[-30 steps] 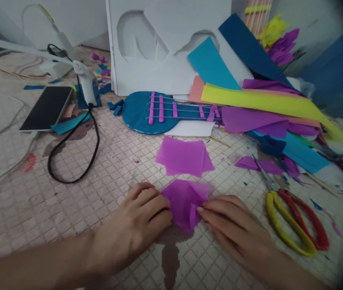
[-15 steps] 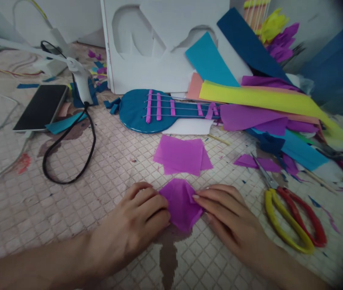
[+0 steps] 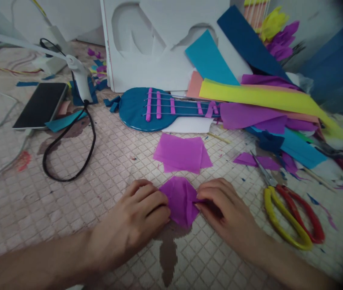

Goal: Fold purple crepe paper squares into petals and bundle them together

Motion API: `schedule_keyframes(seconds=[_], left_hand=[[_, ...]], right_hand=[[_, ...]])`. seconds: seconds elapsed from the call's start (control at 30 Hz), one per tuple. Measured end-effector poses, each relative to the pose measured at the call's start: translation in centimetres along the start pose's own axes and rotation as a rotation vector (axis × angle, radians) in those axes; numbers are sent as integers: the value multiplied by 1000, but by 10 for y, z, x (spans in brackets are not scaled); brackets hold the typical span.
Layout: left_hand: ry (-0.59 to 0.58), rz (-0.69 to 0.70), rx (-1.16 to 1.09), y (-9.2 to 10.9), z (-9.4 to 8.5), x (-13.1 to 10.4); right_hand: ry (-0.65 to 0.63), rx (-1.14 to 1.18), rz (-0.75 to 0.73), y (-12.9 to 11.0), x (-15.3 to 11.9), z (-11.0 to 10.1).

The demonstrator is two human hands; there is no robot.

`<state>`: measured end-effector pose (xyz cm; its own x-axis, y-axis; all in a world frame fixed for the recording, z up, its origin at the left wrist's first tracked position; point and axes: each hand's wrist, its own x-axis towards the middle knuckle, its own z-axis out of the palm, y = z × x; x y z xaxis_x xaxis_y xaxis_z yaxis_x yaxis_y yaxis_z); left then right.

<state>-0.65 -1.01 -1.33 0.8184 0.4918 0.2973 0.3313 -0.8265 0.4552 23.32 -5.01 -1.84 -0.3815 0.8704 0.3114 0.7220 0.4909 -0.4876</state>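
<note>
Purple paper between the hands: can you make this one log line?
left hand: on left edge of purple paper | right hand: pinching its right side | paper stack: just beyond it | scissors: farther right

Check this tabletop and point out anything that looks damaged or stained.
The table covering looks worn: a ragged brown patch breaks its pale grid pattern just below the purple sheet, and another brown area shows near the phone. The red smudge below the phone looks like a stain; I can't tell what made it.
</note>
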Motion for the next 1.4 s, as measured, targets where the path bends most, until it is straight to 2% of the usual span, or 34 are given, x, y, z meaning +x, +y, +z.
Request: schedule_keyframes(seconds=[0.23, 0.43, 0.63, 0.83, 1.03, 1.2, 1.4], left_hand=[[-14, -28, -25, 1, 0, 0], [41, -117, -113, 3, -2, 4], [31, -164, -158, 3, -2, 5], [20, -199, -163, 5, -3, 6], [13, -188, -160, 4, -3, 5], [33, -183, -162, 4, -2, 5], [25, -219, -171, 6, -1, 5]], right_hand=[[-88, -31, -104, -2, -3, -6], [-101, -95, -143, -6, -7, -8], [-120, -77, -91, -9, -5, -5], [-149, -1, 23, -9, -7, -5], [-146, 75, 65, -9, -6, -6], [-142, 148, 181, -13, -3, -6], [-150, 139, 202, -13, -2, -4]])
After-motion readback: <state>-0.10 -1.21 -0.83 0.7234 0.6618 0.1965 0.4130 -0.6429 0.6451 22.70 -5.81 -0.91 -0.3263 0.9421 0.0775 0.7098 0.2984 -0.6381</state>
